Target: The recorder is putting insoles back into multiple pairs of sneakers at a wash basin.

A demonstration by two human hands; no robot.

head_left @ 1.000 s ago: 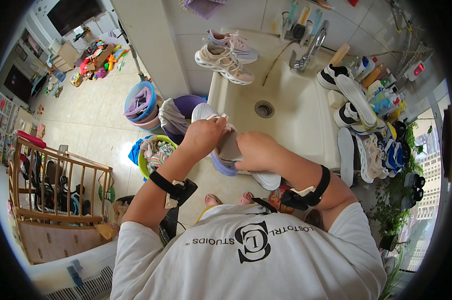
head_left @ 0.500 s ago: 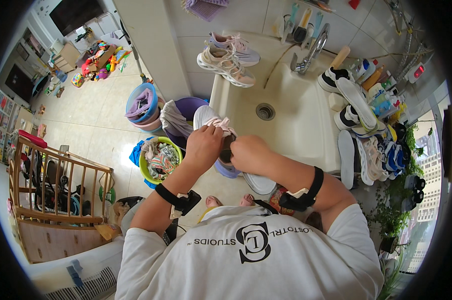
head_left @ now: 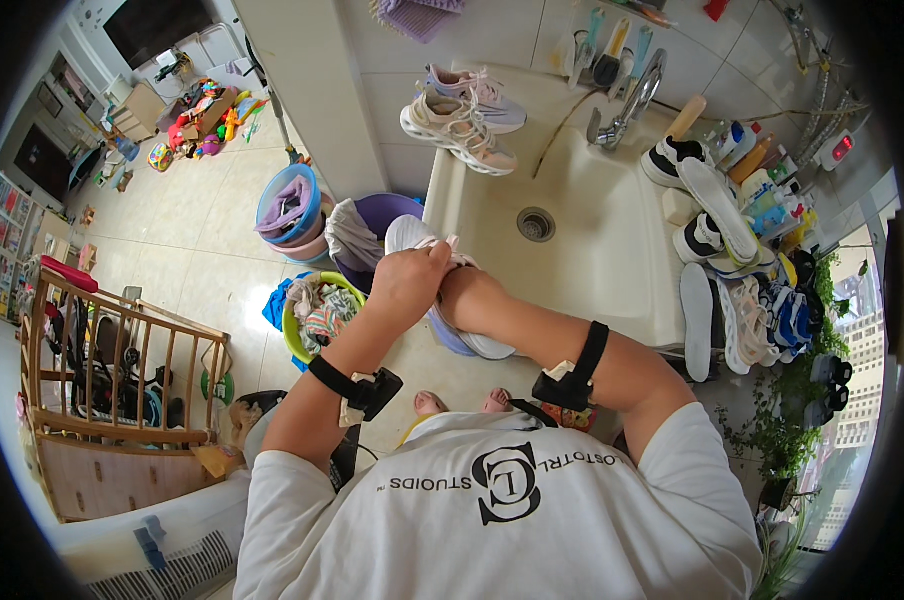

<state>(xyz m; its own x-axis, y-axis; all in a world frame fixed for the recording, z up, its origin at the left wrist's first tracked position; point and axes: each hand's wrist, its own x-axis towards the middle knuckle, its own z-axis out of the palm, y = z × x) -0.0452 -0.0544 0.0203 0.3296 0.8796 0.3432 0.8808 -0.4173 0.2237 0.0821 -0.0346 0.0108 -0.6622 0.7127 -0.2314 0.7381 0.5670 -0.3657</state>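
A white and lavender sneaker [head_left: 404,233] with pink laces is held in front of me at the sink's left corner, its toe pointing away. My left hand [head_left: 408,284] is closed on its tongue and laces. My right hand [head_left: 462,292] reaches into the shoe opening, and its fingers are hidden inside. A pale insole [head_left: 494,347] shows under my right forearm, its rear end sticking out by the shoe's heel. Two sneakers stand on the sink's far left corner, a pale beige one [head_left: 452,128] and a lavender one [head_left: 502,112].
The sink [head_left: 612,230] has a metal faucet [head_left: 632,105]. Along its right side stand black-and-white shoes [head_left: 697,240], loose insoles [head_left: 698,310], other sneakers [head_left: 747,325] and bottles [head_left: 762,195]. A purple bucket [head_left: 387,207], a green basin [head_left: 292,320] of cloths and stacked basins [head_left: 292,235] are left.
My right hand has moved left and deeper into the sneaker. The insole has slid toward the shoe, and less of it sticks out. My left hand stays at the laces.
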